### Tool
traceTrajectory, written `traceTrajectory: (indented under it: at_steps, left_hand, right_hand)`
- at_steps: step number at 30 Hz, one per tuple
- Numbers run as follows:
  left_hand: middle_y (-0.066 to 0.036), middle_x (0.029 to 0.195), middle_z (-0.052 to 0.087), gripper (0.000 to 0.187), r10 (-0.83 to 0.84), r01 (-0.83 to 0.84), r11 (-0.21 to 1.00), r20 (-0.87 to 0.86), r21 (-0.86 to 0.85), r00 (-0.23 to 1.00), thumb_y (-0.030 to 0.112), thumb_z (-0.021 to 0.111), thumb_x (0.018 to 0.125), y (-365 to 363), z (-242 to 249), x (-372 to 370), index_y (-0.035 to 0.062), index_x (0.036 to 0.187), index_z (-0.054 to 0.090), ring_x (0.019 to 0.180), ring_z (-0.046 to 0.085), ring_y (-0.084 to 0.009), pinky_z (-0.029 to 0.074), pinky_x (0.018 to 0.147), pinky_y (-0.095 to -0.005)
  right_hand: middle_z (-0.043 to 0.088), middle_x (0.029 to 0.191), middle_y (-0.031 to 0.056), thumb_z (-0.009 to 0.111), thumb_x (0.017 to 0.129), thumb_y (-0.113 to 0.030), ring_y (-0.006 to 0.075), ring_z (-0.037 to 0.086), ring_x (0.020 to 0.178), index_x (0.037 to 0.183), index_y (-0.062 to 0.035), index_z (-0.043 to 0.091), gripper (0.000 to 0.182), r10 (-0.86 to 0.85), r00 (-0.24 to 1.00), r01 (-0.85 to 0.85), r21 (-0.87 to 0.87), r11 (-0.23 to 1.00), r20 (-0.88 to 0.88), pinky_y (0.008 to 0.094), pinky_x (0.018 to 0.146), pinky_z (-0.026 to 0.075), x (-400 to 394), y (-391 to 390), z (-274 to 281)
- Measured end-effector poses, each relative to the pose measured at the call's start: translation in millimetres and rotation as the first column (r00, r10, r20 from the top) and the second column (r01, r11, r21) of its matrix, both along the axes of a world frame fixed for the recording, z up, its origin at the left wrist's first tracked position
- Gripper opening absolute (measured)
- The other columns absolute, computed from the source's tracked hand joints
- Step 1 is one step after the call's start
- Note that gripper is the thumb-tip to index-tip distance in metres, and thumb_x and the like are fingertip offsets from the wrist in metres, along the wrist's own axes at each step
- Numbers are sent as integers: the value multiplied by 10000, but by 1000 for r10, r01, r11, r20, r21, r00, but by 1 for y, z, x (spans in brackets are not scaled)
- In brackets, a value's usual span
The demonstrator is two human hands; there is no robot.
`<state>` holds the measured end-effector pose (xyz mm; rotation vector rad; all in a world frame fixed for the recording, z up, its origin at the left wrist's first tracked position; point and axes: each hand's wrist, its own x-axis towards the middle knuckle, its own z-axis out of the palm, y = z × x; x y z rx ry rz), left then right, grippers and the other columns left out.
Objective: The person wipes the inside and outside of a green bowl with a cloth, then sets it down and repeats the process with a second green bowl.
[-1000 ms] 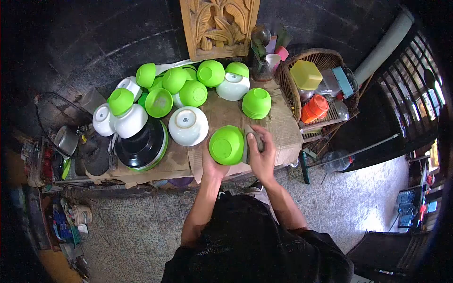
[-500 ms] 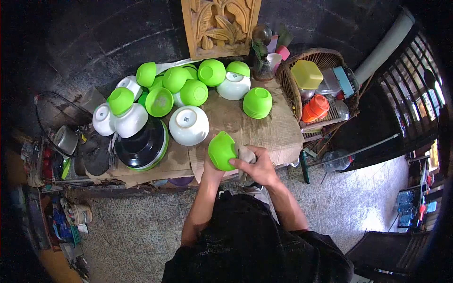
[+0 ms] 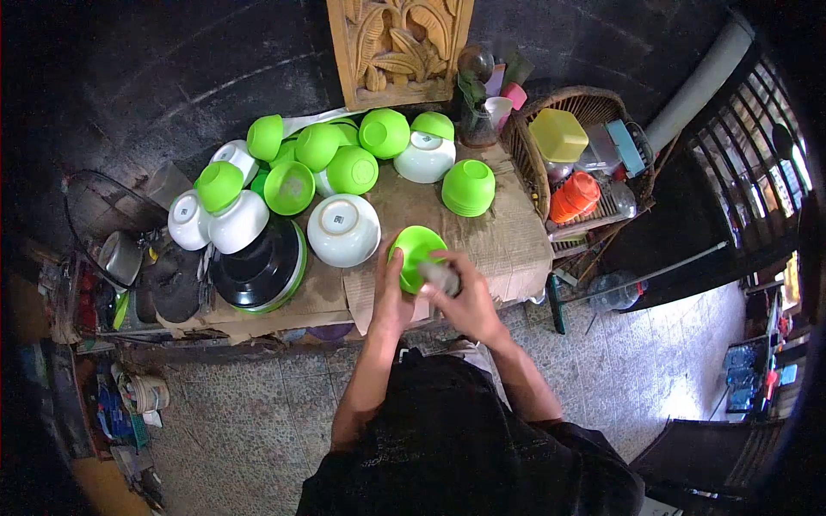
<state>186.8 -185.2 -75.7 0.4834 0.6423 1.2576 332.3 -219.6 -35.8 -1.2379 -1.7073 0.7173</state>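
Note:
A small green bowl (image 3: 416, 246) is gripped at its left rim by my left hand (image 3: 392, 297), its open side facing up toward me. My right hand (image 3: 469, 301) is closed around a greyish cloth (image 3: 441, 277), which it holds at the bowl's right inner side; cloth and fingers are smeared by motion. Just left of the bowl, a white bowl (image 3: 344, 230) lies upside down. A stack of upturned green bowls (image 3: 469, 187) stands beyond my right hand. More green bowls (image 3: 353, 169) and white bowls (image 3: 239, 224) are heaped at the back left.
Flattened cardboard (image 3: 413, 202) covers the table. Black bowls or plates (image 3: 258, 267) are piled at left. At right a wicker basket (image 3: 594, 99) holds an orange cup (image 3: 575, 198) and a yellow container (image 3: 559, 136). A carved wooden panel (image 3: 400, 52) leans on the wall.
The green bowl has turned from showing its outside to showing its inside. My right hand has brought the cloth to the inner side of the bowl.

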Motion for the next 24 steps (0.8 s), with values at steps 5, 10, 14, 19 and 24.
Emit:
traceTrajectory:
  at_steps: [5,10,14,19,24]
  left_hand:
    - [-96,1435,546,581,-60,67,981,-42,184,997,432,625,1032,-3,-10,6,111,1491,473,1319,545,-217,470,1106,-390]
    - [-103,1424,538,589,-8,36,986,-163,164,987,426,625,1014,-4,-9,11,85,1476,493,1319,528,-213,444,1114,-372]
    - [-145,1353,596,656,39,-9,981,-153,193,987,470,620,962,5,-1,0,28,1435,517,1238,603,-251,498,1058,-392]
    - [-167,1313,635,687,43,-4,972,-159,236,986,477,614,954,8,6,-9,-12,1428,526,1188,645,-262,527,1023,-399]
    - [-151,1321,635,633,-3,39,968,-143,248,990,437,591,972,7,5,-5,-5,1421,538,1200,639,-247,514,1042,-386]
  right_hand:
    - [642,1018,103,755,968,-208,170,606,943,1251,4,520,424,-369,910,342,-164,925,-188,333,838,528,5,20,-10]
    - [691,1068,110,664,1020,-192,133,635,972,1291,14,620,343,-149,944,59,-294,954,-293,317,832,539,-11,7,12]
    - [741,1012,194,672,992,-231,216,709,913,1223,-11,712,321,92,980,-159,-410,898,-179,382,817,565,4,5,32]
    - [731,1073,222,679,940,-218,363,710,975,1206,-59,736,315,304,905,-279,-126,952,297,480,870,576,20,9,46]
    - [704,1033,130,733,872,-162,336,694,952,1158,-131,772,291,85,772,-97,-15,995,630,444,803,585,19,13,38]
